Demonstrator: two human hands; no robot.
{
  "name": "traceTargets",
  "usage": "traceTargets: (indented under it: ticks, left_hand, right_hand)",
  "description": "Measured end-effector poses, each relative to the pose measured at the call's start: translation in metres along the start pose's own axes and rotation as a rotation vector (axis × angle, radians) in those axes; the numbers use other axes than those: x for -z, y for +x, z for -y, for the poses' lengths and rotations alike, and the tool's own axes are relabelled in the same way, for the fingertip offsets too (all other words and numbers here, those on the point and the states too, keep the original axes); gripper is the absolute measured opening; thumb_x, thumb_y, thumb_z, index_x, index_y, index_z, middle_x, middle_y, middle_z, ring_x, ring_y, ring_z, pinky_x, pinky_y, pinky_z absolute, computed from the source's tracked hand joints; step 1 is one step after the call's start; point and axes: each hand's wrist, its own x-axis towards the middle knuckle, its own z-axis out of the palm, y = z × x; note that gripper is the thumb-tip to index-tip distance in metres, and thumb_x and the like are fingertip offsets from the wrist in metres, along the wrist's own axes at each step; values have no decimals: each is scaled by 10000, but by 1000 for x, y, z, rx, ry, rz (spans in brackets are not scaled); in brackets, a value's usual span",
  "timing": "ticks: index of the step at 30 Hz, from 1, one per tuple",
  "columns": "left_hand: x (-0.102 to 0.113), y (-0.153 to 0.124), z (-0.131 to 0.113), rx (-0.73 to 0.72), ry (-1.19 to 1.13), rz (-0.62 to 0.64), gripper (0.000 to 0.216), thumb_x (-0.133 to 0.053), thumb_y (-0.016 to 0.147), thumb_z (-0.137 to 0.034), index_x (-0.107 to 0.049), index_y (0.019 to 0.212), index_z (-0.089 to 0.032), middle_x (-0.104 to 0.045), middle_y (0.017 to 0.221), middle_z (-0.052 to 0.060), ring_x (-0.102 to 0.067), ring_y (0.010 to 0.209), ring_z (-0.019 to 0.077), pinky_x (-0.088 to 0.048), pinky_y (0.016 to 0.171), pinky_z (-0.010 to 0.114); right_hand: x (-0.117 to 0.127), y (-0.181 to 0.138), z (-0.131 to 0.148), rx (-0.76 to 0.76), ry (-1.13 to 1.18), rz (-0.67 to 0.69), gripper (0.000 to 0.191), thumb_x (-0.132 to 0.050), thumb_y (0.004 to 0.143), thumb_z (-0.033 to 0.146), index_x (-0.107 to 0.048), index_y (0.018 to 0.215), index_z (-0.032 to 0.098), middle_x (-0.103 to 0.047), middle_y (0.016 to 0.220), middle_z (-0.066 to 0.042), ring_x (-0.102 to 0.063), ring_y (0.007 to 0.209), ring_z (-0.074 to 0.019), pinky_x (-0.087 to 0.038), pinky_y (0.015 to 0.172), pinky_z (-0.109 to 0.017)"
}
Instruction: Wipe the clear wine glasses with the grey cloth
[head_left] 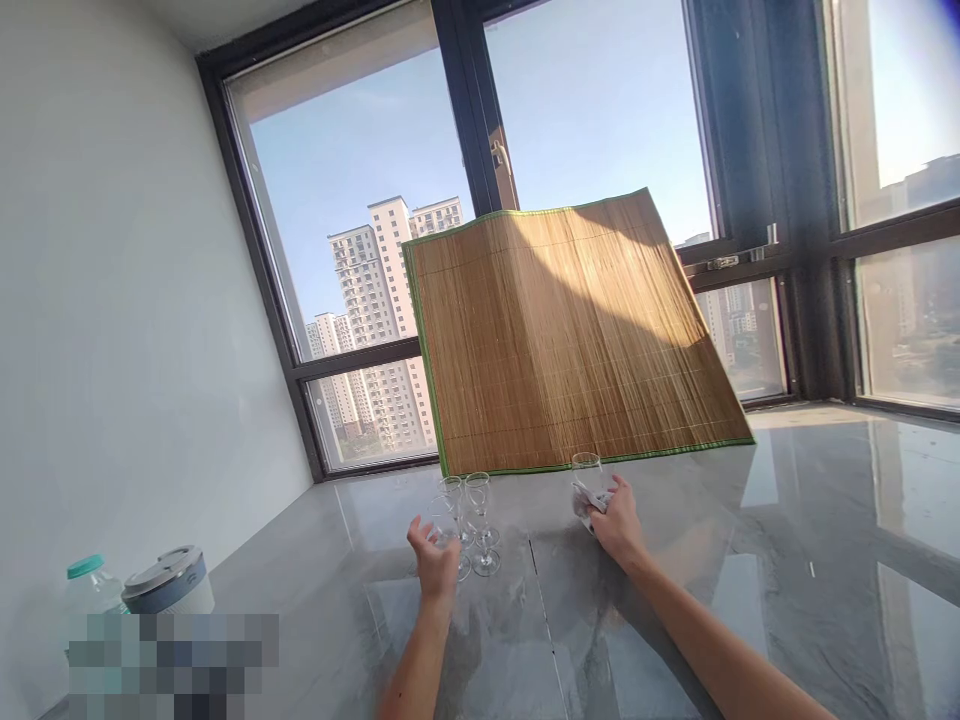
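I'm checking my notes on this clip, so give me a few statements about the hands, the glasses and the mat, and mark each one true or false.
1. The right hand is at a lone stemmed glass, with crumpled whitish material between them. True.
2. The left hand is closed around a bottle. False: it is open, at a group of small stemmed glasses.
3. The bamboo mat lies flat on the table. False: it stands up against the window.
4. The glasses stand on a glossy grey surface. True.
5. A teal-capped bottle is at the far left. True.
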Motion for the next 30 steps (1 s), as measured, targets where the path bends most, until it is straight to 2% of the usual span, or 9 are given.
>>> traceTargets:
  ticks: [2, 5, 8, 11, 13, 17, 21, 25, 30]
  left_hand:
    - [-2, 1, 3, 19, 46, 42, 600, -644, 691, -150, -407, 1234, -244, -672, 1061, 38, -671, 919, 167, -513, 769, 279]
    - [0, 2, 3, -5, 95, 54, 328, -635, 722, -190, -547, 1037, -207, -703, 791, 3, -676, 697, 169, -512, 677, 278]
    - [7, 1, -6, -31, 127, -5, 194, -616, 753, -242, -593, 941, -202, -711, 824, 37, -694, 766, 206, -513, 711, 302]
    - [14, -10, -24, -159, 140, -102, 265, -552, 841, -325, -583, 1082, -219, -704, 1055, 71, -678, 943, 215, -502, 815, 313]
    - [14, -23, -36, -396, 171, -109, 342, -504, 899, -393, -579, 1182, -216, -710, 1032, 73, -678, 903, 214, -507, 787, 304]
    - [3, -55, -48, -641, 284, 232, 428, -477, 953, -432, -580, 1304, -211, -730, 831, 26, -688, 739, 179, -499, 691, 245]
    - [-8, -71, -48, -649, 458, 398, 455, -436, 981, -450, -588, 1338, -212, -709, 710, 22, -680, 664, 186, -464, 638, 240]
    - [-7, -68, -49, -619, 574, 328, 447, -429, 981, -409, -589, 1343, -201, -723, 726, 49, -705, 704, 226, -447, 621, 261]
    - [-6, -68, -51, -673, 726, 353, 403, -492, 894, -171, -652, 1260, -228, -762, 924, 97, -720, 838, 251, -447, 657, 271]
  right_hand:
    - [3, -6, 10, -32, 41, -68, 785, -582, 733, 343, -271, 1430, 162, -475, 1362, -186, -576, 1073, -312, -458, 878, -389]
    - [10, -18, 31, -97, 61, -171, 767, -564, 777, 395, -226, 1443, 221, -474, 1340, -159, -572, 994, -289, -464, 801, -373]
    - [12, -30, 49, 20, 77, -243, 684, -539, 823, 403, -256, 1419, 224, -504, 1287, -144, -559, 1003, -276, -455, 798, -356]
    - [6, -44, 60, 282, 129, -93, 627, -549, 838, 355, -295, 1397, 226, -563, 1193, -113, -582, 943, -251, -455, 791, -343]
    - [-1, -54, 64, 387, 175, 66, 618, -580, 821, 305, -326, 1379, 234, -602, 1107, -80, -596, 841, -222, -459, 767, -330]
    - [-10, -72, 71, 433, 258, 261, 655, -613, 780, 217, -334, 1372, 245, -633, 1004, -34, -600, 741, -182, -480, 761, -322]
    - [-9, -85, 77, 517, 247, 277, 695, -589, 740, 132, -345, 1377, 267, -655, 1058, -52, -628, 825, -207, -500, 802, -353]
    - [-6, -98, 80, 626, 227, 306, 701, -568, 702, 78, -396, 1350, 281, -672, 1100, -71, -651, 903, -240, -512, 833, -375]
    - [-4, -105, 84, 756, 212, 375, 616, -544, 741, 76, -453, 1313, 286, -670, 1155, -98, -657, 994, -263, -518, 866, -383]
